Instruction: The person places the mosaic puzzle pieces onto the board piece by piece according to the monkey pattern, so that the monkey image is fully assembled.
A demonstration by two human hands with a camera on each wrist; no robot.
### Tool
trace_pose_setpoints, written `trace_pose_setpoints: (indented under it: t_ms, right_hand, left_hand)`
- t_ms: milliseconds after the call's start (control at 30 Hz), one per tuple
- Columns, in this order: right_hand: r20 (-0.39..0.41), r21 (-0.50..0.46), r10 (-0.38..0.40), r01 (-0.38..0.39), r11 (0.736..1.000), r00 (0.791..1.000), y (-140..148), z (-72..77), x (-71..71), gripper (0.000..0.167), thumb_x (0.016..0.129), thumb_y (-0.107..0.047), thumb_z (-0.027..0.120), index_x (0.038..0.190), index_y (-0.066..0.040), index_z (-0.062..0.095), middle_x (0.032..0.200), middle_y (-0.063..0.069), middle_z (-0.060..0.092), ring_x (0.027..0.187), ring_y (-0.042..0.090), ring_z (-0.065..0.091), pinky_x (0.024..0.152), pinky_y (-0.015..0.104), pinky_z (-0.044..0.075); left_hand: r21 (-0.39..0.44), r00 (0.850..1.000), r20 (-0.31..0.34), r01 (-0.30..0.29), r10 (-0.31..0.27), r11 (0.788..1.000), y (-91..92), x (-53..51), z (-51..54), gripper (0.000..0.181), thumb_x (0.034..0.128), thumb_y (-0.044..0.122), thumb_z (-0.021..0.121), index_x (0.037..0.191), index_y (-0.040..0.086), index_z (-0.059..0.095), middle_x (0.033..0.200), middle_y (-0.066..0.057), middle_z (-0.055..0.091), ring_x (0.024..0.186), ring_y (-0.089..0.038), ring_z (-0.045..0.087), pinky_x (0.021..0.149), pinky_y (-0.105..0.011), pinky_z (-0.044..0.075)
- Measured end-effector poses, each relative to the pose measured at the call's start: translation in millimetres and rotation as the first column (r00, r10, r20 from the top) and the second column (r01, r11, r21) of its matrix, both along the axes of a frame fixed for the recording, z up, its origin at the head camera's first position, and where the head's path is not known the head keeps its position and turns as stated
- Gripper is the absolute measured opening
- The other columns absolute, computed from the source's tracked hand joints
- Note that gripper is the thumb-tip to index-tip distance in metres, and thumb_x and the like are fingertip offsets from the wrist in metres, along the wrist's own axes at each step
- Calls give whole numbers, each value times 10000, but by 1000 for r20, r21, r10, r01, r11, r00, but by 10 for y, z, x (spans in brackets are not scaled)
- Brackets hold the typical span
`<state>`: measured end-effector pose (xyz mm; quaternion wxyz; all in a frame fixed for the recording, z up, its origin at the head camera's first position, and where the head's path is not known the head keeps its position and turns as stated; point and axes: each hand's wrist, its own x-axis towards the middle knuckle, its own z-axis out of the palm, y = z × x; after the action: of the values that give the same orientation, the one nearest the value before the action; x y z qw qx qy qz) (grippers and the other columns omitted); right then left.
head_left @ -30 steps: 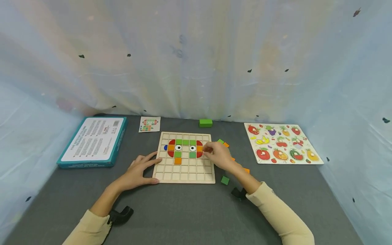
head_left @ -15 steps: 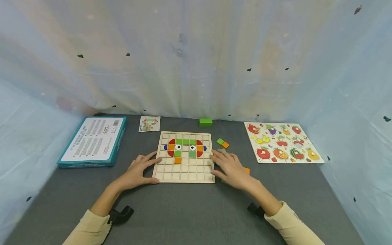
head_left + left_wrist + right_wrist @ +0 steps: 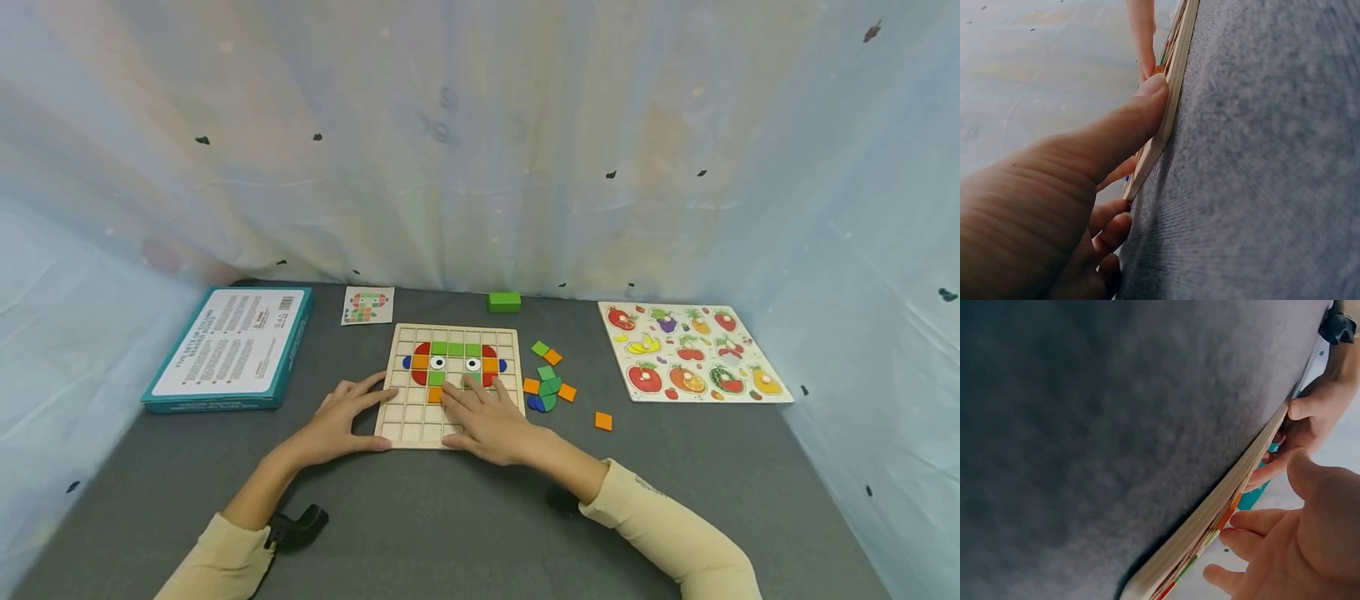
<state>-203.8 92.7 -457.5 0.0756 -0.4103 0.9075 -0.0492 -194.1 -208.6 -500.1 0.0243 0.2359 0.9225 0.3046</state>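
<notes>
A wooden grid board (image 3: 412,432) lies on the table with a face of red, orange, green and blue pieces and two eye tiles in its upper half. My left hand (image 3: 330,429) rests at the board's left side, its thumb (image 3: 1147,100) on the edge near the front corner and a finger reaching onto the grid. Over the board's right half is my right hand (image 3: 495,427), fingers spread and nothing seen in its grasp. Its fingertips come down beside the lone orange tile (image 3: 435,395); whether they touch it I cannot tell. The hand covers some squares.
Loose orange, green and blue pieces (image 3: 550,387) lie right of the board. A pattern card (image 3: 367,306) and a green block (image 3: 504,302) stand behind it. A teal box (image 3: 225,342) is at left, a fruit puzzle board (image 3: 693,352) at right.
My right hand has drawn back from the board's right edge, where a blue piece now sits, then moved left over the grid, uncovering the loose pieces. The left hand stays put.
</notes>
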Motion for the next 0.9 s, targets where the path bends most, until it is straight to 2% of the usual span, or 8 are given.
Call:
trace_pose_setpoints:
  t_ms: [267,433,533,633,700,800,900]
  right_hand:
    - [1,65,-12,12,998,1000,-101,45,-19,690,1023,-541,443,1575,-143,328,1648,31,216,1511,308,132,1140,628,132]
    - [42,7,-35,35,999,998,55,125,-35,707,1020,-515,481,1581,-122,303,1653,73,189,1509,330,128,1137,644,93]
    - [56,-68,-82,86,994,995,282,200,-71,659,1007,-436,568,1536,-84,394,1603,143,302,1470,366,242,1124,655,128]
    - [23,-116,-165,166,979,986,594,265,-108,534,962,-317,678,1408,-49,558,1429,177,507,1324,373,445,1059,642,273]
    - [2,-112,-232,231,967,973,834,291,-144,413,921,-252,737,1267,-43,652,1220,145,600,1120,334,551,931,562,395]
    - [2,-65,-326,325,943,945,1186,311,-172,303,870,-203,790,1086,-25,674,987,95,583,873,262,548,742,440,429]
    - [87,-38,-381,385,922,920,1458,312,-163,250,846,-140,805,964,-26,616,876,70,519,749,209,486,658,371,403]
  left_hand:
    - [0,1000,-6,-3,3,1000,-10,2,4,837,794,535,795,1487,167,503,1605,-114,291,1120,-218,382,913,-539,326]
    - [1,1000,-11,5,-5,1000,-7,3,6,835,794,535,794,1485,165,506,1602,-118,295,1120,-215,380,909,-535,326]
    - [2,1000,-12,7,-6,1000,-2,0,-1,837,791,541,795,1483,167,508,1602,-114,298,1115,-211,377,905,-524,322]
    - [6,1000,-8,8,-8,1000,1,0,-5,839,790,540,796,1486,173,504,1603,-115,296,1128,-219,375,906,-531,318]
    - [8,1000,-6,8,-8,1000,3,1,-1,840,790,542,796,1487,177,503,1603,-115,294,1137,-224,374,905,-536,317]
    - [10,1000,-8,7,-7,1000,4,-1,1,836,792,545,793,1486,179,505,1602,-116,295,1143,-228,373,902,-537,318]
    - [15,1000,-11,4,-4,1000,-1,1,9,832,794,544,791,1482,172,509,1601,-119,296,1145,-231,371,899,-537,318]
